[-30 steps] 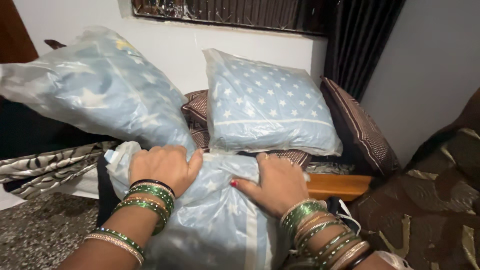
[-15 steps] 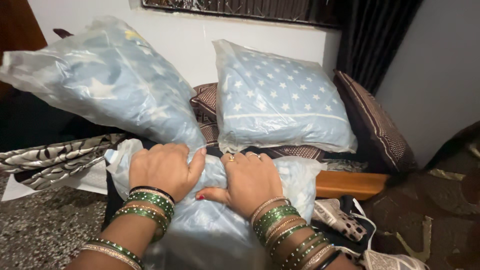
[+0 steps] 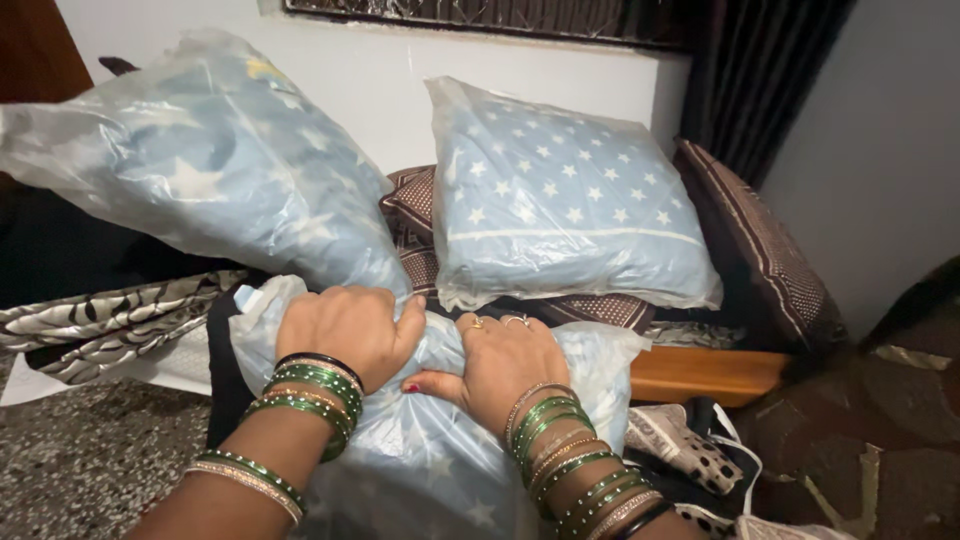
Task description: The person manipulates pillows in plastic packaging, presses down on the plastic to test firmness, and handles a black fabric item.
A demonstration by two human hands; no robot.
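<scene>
A: Since a second ago, the right hand [image 3: 500, 365] has slid in from the right, so both hands now sit side by side at the centre of the frame; in the last half second they barely shifted.

B: What do they hold?

A: The near pillow [image 3: 440, 450], pale blue with stars, wrapped in clear plastic, at lower centre. The left hand [image 3: 345, 330] curls over its top edge, fingers closed on the bunched plastic. The right hand is closed the same way just beside it, thumb [image 3: 425, 383] pointing toward the left hand. Both grips are tight on the wrap.

B: And around it?

A: A second wrapped pillow [image 3: 200, 170] leans at upper left, its lower corner touching the near one above the left hand. A third [image 3: 560, 200] stands tilted at upper centre, on brown patterned cushions [image 3: 760, 260]. A wooden bed edge [image 3: 700, 370] shows at right of the hands. A striped cloth [image 3: 110, 320] lies at left, above the speckled floor [image 3: 90, 450]. Green bangles [image 3: 310, 395] ring both wrists.
</scene>
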